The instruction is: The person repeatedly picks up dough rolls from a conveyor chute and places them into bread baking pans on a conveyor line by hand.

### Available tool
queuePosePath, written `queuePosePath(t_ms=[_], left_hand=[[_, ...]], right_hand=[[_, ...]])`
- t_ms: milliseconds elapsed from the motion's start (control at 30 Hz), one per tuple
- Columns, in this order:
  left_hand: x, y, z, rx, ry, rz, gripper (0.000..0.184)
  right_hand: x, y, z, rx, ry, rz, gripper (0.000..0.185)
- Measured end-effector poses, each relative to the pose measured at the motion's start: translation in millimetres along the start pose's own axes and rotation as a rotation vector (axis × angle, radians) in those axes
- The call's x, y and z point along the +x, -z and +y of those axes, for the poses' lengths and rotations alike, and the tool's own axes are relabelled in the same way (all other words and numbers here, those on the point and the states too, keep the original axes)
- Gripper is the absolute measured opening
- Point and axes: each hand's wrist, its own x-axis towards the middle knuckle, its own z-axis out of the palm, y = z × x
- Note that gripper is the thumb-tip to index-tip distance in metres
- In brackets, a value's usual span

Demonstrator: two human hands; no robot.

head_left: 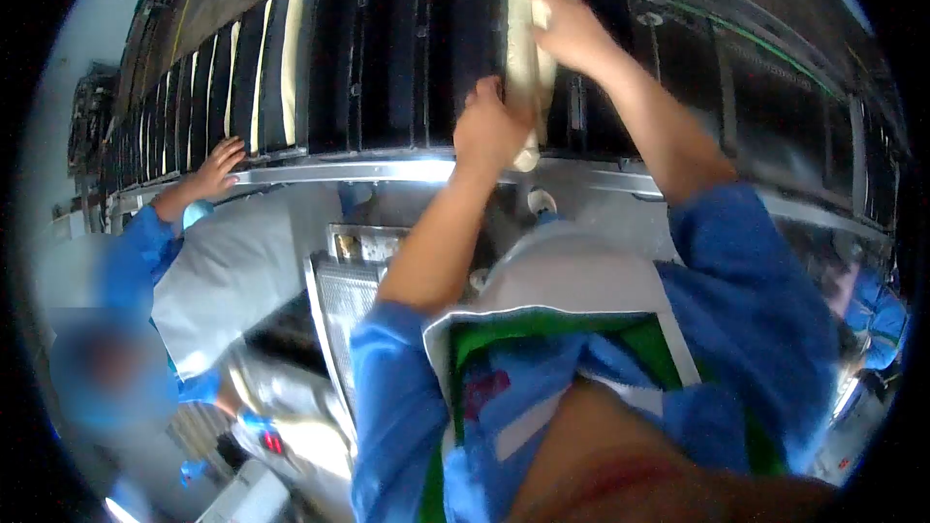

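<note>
Two pale strips (520, 68) are seen side by side on the black, slatted conveyor (392, 68), lying across it from its far part to its near edge. The near end of one is brought to the metal rail (387, 171) that runs along that edge. The near part of the strips is touched by the left hand (492, 128), whose fingers are bent; whether anything is gripped by it cannot be told, as its inner side is hidden. Farther up, the strips are grasped by the right hand (572, 34), its thumb and fingers set against them from the right.

More pale bars (292, 63) are spaced among the black slats toward the conveyor's left end. Near the near edge there, a co-worker's hand (218, 169) is held with fingers spread. A white apron (232, 271) is worn by that person. At the far right, a blue sleeve (880, 324) of another person is seen.
</note>
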Motion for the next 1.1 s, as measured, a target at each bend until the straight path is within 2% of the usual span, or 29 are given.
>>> queuePosePath(t_ms=[67,133,167,200,267,300,367,400,433,467,567,600,667,700,733,800,867,900,933,967,1000,1067,1100], left_hand=[[-27,-2,5,0.049,-0.058,0.022,0.073],[-39,-2,16,0.081,-0.055,-0.011,0.073],[-40,-2,17,0.036,-0.090,0.043,0.067],[-40,2,16,0.034,-0.096,0.060,0.067],[-41,18,8,-1.289,0.185,-0.305,0.061],[-51,41,10,-1.538,0.096,-0.416,0.056],[-83,81,40,-1.642,-0.019,-0.401,0.059],[-95,83,56,-1.656,-0.058,-0.394,0.061],[-106,81,60,-1.659,-0.054,-0.384,0.061],[-118,77,65,-1.585,-0.083,-0.402,0.062],[-155,56,74,-1.442,-0.131,-0.492,0.070],[-164,51,75,-1.375,-0.153,-0.498,0.071],[-175,46,69,-1.271,-0.215,-0.403,0.073],[-175,48,65,-1.277,-0.199,-0.373,0.071],[-174,50,60,-1.283,-0.184,-0.342,0.070],[-154,41,51,-1.180,-0.097,-0.146,0.063],[-125,24,48,-0.780,-0.083,0.071,0.057],[-111,9,42,-0.422,-0.163,0.145,0.053],[-97,-6,30,-0.064,-0.232,0.216,0.049],[-82,-23,9,-0.067,-0.230,0.215,0.049],[-59,-36,-25,0.206,-0.460,0.145,0.044],[-52,-35,-37,0.482,-0.681,0.076,0.040],[-65,-22,-22,0.335,-0.500,0.111,0.038]], right_hand=[[49,-14,13,0.011,0.136,0.172,0.046],[81,-10,9,-0.223,0.088,0.048,0.041],[86,1,3,-0.202,-0.028,-0.020,0.047],[85,10,-4,-0.203,-0.015,-0.008,0.047],[67,21,-17,-0.279,-0.012,0.209,0.048],[45,23,-19,-0.191,0.028,0.235,0.056],[0,38,-17,-0.007,-0.102,-0.008,0.061],[-17,43,-3,0.515,-0.444,-0.226,0.063],[-39,45,2,0.920,-0.476,-0.228,0.058],[-62,51,3,1.328,-0.503,-0.223,0.053],[-88,81,-7,1.573,-0.665,-0.318,0.040],[-90,89,-19,1.479,-0.605,-0.226,0.044],[-89,87,-28,1.521,-0.316,0.097,0.052],[-90,97,-36,1.429,-0.282,0.132,0.060],[-75,81,-25,1.381,-0.147,0.246,0.066],[-46,58,-12,1.108,-0.087,0.276,0.070],[-19,28,18,0.713,-0.164,0.217,0.063],[-13,21,30,0.530,-0.199,0.153,0.062],[-12,32,34,0.452,-0.115,-0.013,0.055],[-14,44,33,0.283,-0.063,-0.019,0.050],[-10,44,26,0.110,-0.014,-0.029,0.046],[-7,46,38,0.008,0.163,0.197,0.042],[-8,46,37,-0.012,0.030,0.138,0.050]])
